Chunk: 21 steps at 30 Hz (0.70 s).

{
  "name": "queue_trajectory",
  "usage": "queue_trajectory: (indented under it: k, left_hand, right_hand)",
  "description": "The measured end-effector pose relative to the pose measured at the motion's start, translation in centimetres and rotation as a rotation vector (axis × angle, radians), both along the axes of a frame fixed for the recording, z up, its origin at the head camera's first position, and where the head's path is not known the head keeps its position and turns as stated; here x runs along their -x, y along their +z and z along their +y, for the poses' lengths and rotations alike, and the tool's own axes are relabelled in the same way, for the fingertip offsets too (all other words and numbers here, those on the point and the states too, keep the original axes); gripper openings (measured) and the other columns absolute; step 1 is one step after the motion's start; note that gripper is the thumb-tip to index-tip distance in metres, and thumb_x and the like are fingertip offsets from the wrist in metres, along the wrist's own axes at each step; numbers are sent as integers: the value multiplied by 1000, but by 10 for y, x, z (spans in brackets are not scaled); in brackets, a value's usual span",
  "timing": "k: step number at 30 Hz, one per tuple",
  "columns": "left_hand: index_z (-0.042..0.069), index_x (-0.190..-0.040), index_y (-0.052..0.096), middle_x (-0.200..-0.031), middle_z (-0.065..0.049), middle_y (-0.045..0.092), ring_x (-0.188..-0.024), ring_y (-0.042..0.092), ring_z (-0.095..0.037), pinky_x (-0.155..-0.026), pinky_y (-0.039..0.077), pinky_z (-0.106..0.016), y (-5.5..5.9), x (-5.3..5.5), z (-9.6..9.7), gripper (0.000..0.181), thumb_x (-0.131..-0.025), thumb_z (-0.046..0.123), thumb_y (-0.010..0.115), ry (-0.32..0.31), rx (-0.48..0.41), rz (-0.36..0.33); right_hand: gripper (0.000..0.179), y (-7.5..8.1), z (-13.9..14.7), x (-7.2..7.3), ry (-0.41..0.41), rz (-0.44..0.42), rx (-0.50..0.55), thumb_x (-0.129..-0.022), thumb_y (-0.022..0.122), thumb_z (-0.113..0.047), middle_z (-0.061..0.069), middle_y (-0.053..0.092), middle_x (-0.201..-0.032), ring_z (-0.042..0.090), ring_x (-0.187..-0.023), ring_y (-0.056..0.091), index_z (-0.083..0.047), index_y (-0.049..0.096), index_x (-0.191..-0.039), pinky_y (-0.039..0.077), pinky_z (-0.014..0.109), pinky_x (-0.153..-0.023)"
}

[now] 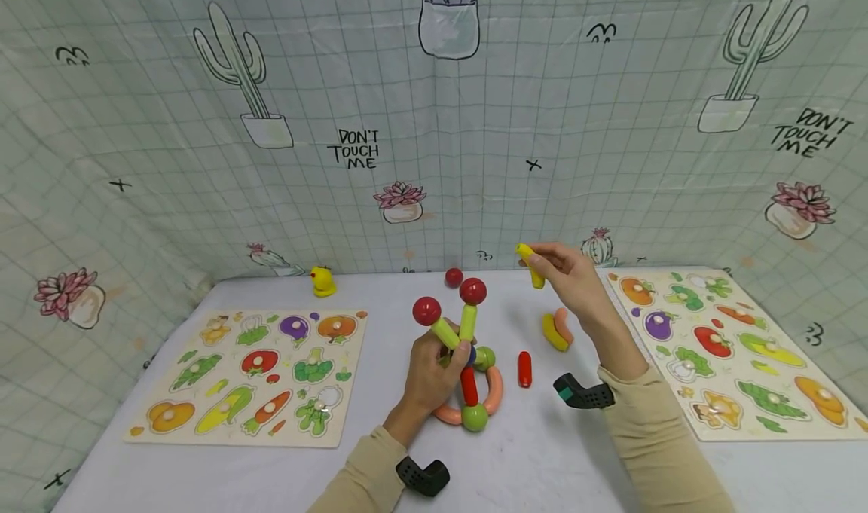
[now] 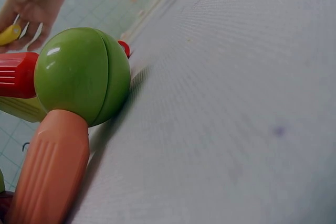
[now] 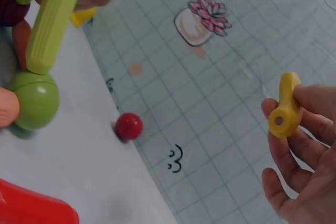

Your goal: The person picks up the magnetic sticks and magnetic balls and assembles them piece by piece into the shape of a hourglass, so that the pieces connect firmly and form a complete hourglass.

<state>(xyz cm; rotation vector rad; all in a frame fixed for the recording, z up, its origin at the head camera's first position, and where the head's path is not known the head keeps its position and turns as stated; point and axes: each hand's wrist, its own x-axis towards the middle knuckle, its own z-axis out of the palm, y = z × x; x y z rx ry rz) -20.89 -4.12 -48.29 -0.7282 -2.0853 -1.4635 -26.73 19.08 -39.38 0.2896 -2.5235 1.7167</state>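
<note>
My left hand (image 1: 429, 374) grips a ball-and-stick toy structure near its blue ball (image 1: 471, 357). Two lime sticks (image 1: 468, 322) rise from there, each topped by a red ball (image 1: 472, 291). Below, a red stick (image 1: 469, 387) runs to a green ball (image 1: 475, 418), which joins curved orange sticks (image 1: 496, 392); in the left wrist view this green ball (image 2: 79, 77) sits close over the tabletop. Raised to the right, apart from the structure, my right hand (image 1: 573, 281) pinches a yellow stick (image 1: 531, 266) between thumb and fingers. Its round end shows a small metal-like disc in the right wrist view.
Right of the structure lie a loose red stick (image 1: 524, 369) and curved yellow (image 1: 554, 333) and orange (image 1: 563, 325) sticks. A loose red ball (image 1: 453, 277) and a yellow duck (image 1: 323, 282) stand behind. Vegetable puzzle boards flank the hands, left (image 1: 224, 332) and right (image 1: 728, 366).
</note>
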Motion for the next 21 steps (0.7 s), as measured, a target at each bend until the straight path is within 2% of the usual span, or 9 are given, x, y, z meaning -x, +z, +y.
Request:
queue_trajectory:
  k: [2,6,9,16,21]
  left_hand:
    - [8,-90,60,-81,-5,65,-67,52,-7,-58,48,-24,1,-1,1,14,-88,18,51,3,-1,-3]
    - [7,-90,61,-81,-5,66,-68,54,-10,-60,50,-24,2,-2,2,14,-87,17,52,7,-7,-10]
    - [7,-90,62,-82,-6,67,-68,54,-12,-60,50,-25,2,-2,2,13,-86,16,53,7,-12,-16]
    - [9,-90,61,-80,-5,65,-68,53,-7,-60,49,-23,1,-1,1,14,-87,19,52,-4,-10,-29]
    - [8,-90,60,-80,-4,64,-67,51,-6,-58,47,-22,0,-1,0,15,-87,20,51,3,9,-16]
  right_hand:
    - [49,0,-6,0,7,-6,-8,-95,50,-44,16,61,-124,22,-104,54,-11,52,-131,38,46,-100]
    - [47,1,-14,0,7,0,-41,-96,48,-42,16,57,-124,24,-99,51,-12,52,-132,40,38,-92]
    - [44,1,-18,1,18,9,-44,-97,48,-40,13,54,-123,26,-99,52,-12,52,-131,39,37,-91]
    - [45,7,-23,1,67,49,-27,-96,51,-39,11,51,-125,25,-109,60,-11,52,-131,40,49,-102]
    - [44,14,-32,3,82,67,-45,-96,51,-39,10,53,-125,25,-106,61,-12,52,-130,40,49,-102]
